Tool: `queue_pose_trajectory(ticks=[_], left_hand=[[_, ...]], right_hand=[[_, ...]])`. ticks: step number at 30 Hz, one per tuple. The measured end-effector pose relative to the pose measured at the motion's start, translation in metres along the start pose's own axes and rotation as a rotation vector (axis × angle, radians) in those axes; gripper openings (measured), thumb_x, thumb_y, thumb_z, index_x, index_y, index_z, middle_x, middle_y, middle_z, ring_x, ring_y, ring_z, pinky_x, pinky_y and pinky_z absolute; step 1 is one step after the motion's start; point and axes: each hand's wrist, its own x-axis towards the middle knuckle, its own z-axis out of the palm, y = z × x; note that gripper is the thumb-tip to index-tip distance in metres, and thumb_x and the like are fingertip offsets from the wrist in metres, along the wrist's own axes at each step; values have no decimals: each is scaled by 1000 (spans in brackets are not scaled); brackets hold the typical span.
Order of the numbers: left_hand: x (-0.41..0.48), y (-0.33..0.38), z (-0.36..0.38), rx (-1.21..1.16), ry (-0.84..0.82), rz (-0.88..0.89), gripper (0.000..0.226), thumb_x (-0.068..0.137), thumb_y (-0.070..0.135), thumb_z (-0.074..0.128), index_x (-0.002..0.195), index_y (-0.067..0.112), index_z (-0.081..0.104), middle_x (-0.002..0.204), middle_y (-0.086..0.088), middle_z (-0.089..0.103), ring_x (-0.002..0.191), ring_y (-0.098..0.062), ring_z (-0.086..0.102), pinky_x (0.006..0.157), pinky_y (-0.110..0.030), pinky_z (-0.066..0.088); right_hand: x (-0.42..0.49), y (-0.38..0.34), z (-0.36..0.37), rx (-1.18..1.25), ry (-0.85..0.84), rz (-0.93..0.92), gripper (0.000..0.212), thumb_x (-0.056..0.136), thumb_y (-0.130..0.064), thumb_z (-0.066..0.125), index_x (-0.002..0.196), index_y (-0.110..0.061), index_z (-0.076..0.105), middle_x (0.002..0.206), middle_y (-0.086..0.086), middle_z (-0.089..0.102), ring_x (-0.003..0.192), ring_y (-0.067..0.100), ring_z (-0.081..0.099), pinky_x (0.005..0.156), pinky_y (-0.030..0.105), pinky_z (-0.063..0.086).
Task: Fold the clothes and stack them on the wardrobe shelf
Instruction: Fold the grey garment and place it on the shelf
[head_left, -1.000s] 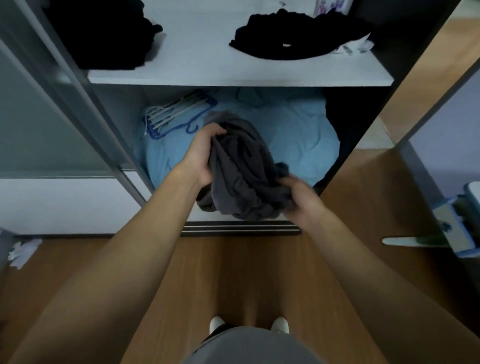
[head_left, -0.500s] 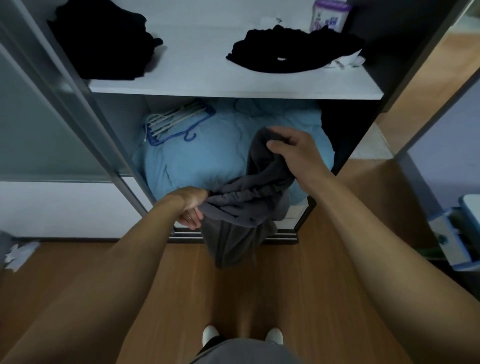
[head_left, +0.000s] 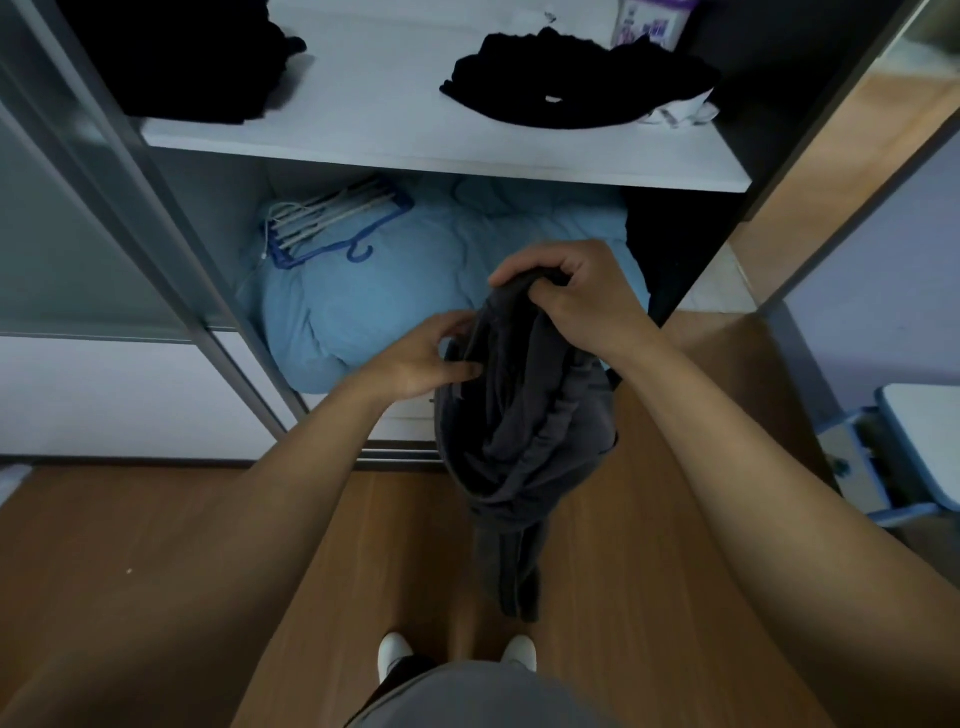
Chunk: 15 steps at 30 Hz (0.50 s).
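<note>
Wooden floor (head_left: 156, 571) runs under the person's white shoes (head_left: 395, 652), which stand just in front of the open wardrobe. Above them hangs the dark grey garment (head_left: 519, 426), bunched and twisted, not yet folded. Its long axis runs nearly straight down, and its narrow tail ends over the floor near the right shoe.

Both hands hold it at the top. The right hand (head_left: 582, 296) is the higher and farther one, its fingers curled round the uppermost gathered edge. The left hand (head_left: 421, 358) sits just below and to the left, pinching the cloth's side edge between thumb and fingers. Almost all of the garment therefore lies below and toward the person from both grips. Judging by this, it needs to be shaken out or spread between the hands before any fold can go in.

Behind the hands, blue bedding (head_left: 363, 296) fills the lower compartment, with a bundle of hangers (head_left: 332, 218) lying on its far left part. Beyond and above is the white shelf (head_left: 389, 104). It carries a black pile (head_left: 182, 57) on the left, a loose black garment (head_left: 571, 83) on the right, and a purple-and-white container (head_left: 649, 23) behind that. The bare middle stretch of the shelf lies nearer the right hand.
</note>
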Motion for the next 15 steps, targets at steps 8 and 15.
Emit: queue_pose_trajectory(ticks=[8,15], left_hand=[[4,-26,9,279,-112,-297,52,76,1,74,125,13,62,120,-6,62,112,-23,59,92,-25,45],[-23,-52,-10,364,214,-508,13,79,6,55,75,16,63,82,-12,71,85,-30,71,74,-30,54]], right_hand=[[-9,6,-5,-10,84,-10,53,77,21,46,97,-19,74,95,-13,71,94,-7,65,87,10,48],[-14,43,-11,-344,295,146,44,85,6,49,108,-22,74,115,-5,70,112,12,62,102,29,48]])
